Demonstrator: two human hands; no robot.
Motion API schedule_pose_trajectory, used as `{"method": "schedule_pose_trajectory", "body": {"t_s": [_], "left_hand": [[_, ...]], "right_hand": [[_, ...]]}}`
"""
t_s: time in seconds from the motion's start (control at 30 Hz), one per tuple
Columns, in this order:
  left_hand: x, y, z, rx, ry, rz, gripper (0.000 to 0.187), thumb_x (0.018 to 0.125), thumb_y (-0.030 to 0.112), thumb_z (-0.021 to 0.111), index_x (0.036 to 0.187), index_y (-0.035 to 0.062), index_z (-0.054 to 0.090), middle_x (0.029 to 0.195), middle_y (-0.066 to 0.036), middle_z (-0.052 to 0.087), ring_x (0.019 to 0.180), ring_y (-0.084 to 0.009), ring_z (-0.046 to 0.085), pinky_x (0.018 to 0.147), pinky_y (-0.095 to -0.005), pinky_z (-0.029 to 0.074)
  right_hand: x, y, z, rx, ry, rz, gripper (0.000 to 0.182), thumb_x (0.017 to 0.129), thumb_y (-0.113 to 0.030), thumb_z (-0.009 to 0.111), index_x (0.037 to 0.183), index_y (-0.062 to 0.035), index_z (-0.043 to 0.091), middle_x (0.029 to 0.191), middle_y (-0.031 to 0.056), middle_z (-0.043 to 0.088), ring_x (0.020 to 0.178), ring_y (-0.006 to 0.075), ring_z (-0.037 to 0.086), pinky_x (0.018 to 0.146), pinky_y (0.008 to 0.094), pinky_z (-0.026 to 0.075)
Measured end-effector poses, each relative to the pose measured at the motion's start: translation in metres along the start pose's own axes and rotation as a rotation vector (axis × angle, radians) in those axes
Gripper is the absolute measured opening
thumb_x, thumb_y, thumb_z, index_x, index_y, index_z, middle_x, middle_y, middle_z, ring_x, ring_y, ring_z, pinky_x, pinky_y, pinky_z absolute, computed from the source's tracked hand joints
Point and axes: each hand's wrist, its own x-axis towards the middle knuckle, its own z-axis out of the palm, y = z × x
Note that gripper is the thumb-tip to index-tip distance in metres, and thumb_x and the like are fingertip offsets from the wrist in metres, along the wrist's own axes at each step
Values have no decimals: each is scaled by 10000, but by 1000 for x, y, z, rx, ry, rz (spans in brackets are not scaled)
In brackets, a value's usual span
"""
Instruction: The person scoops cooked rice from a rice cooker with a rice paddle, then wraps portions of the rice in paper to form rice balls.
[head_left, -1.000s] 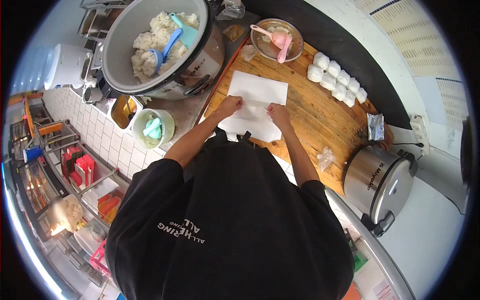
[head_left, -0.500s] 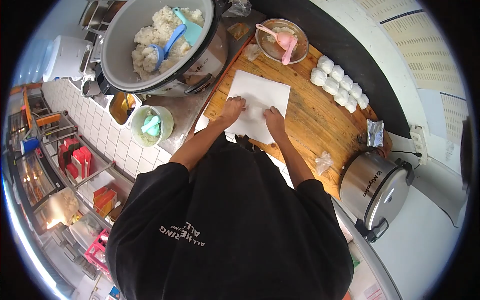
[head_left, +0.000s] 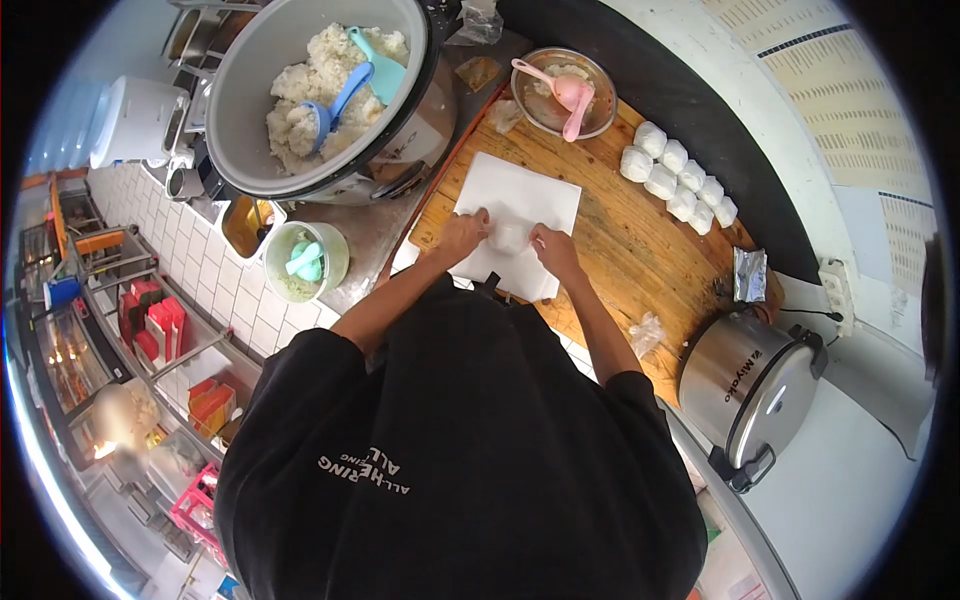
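Person's left hand (head_left: 464,234) and right hand (head_left: 555,250) work over white paper (head_left: 522,186) lying near the left edge of the wooden bench (head_left: 610,250). A rounded translucent wrap (head_left: 510,235) sits on the paper between the 2 hands. Left grip: thumb and fingers drawn together on the wrap's left side. Right grip: likewise closed, at its right side.

Containers: large open rice cooker (head_left: 235,110), white rice (head_left: 325,60) inside, with a blue ladle (head_left: 350,88) and a teal scoop (head_left: 385,78) resting in it. Metal bowl (head_left: 538,112): rice remnants and pink utensils (head_left: 571,93). Translucent tub (head_left: 335,262): pale green contents and a mint-colored scoop (head_left: 306,262). Metal tray (head_left: 243,252): yellow-orange food, utensil inside. Miyako cooker (head_left: 722,360): lid shut, contents hidden.

9 white wrapped balls (head_left: 682,178) stand grouped along the bench's far right edge, well apart from the hands; a foil packet (head_left: 749,274) lies beyond them, near the Miyako cooker. Bare wood separates paper and balls. Crumpled clear plastic (head_left: 647,333) lies near the bench's near edge.

Hard to read: the wrap's contents and the exact fingertip contact are too small to resolve. The rice cooker is cut off at the top.
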Motion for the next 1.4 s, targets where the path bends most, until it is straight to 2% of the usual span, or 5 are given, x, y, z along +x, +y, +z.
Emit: {"method": "schedule_pose_trajectory", "body": {"t_s": [0.23,0.43,0.57,0.97,1.4], "left_hand": [[19,4,-6,297,181,274,278,760,118,752,993,68,610,953,-159,679,905,-313,670,816,-452,512],[-6,-3,-54,-1290,-771,-67,278,800,8,709,1051,84,616,1023,-41,662,980,-172,631,878,-333,508],[-8,20,-40,-1641,-427,55,233,832,8,701,1023,94,601,979,-11,622,982,-145,593,914,-304,467],[-20,169,-120,-1057,262,204,581,682,198,897,1116,5,563,1026,-52,663,964,-138,615,821,-309,514],[-11,248,-129,-888,-425,598,673,612,116,909,1164,68,526,1119,-20,594,1052,-132,562,938,-295,449]], "right_hand": [[16,-5,19,-56,434,-260,252,739,-48,695,976,-79,615,960,142,663,886,343,636,782,461,509],[-12,0,10,826,-73,-186,247,766,73,638,986,-24,578,924,32,631,888,141,618,773,285,523],[-41,-52,-30,1082,-31,-86,231,798,50,641,1011,-9,574,925,31,642,871,116,622,706,272,522],[-74,-117,-78,1172,901,-88,153,884,-155,697,924,-15,651,848,59,650,730,114,587,669,257,485],[-106,-96,-81,1939,776,-215,601,995,-552,442,1365,-79,461,1366,84,488,1247,205,471,1028,368,404]]}}
